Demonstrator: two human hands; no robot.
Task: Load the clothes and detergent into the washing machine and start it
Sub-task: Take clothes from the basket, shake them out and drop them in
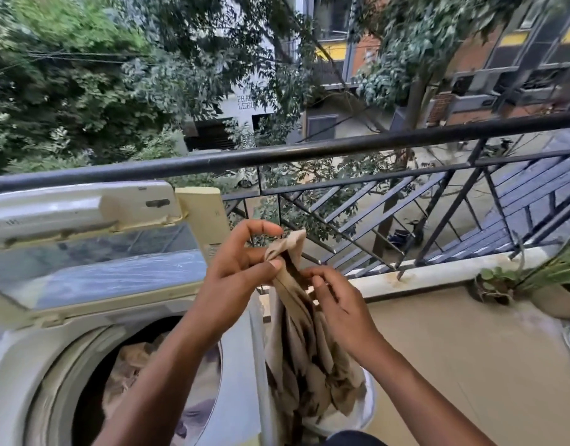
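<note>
Both hands hold a tan cloth [296, 336] over the basket [369, 400]: left hand [242, 268] pinches its top, right hand [338, 304] grips lower. Gather the hanging length before swinging it left into the washer [52, 365] drum.

both forearms bare, no sleeves or jewellery.

— any writing you can read?
— only on the pale building wall [245, 103] behind the leaves, upper middle of the frame: "pra" above "lee", both cut off by branches.
— the washing machine lid [84, 207]?
— marks there, too blurred.
</note>
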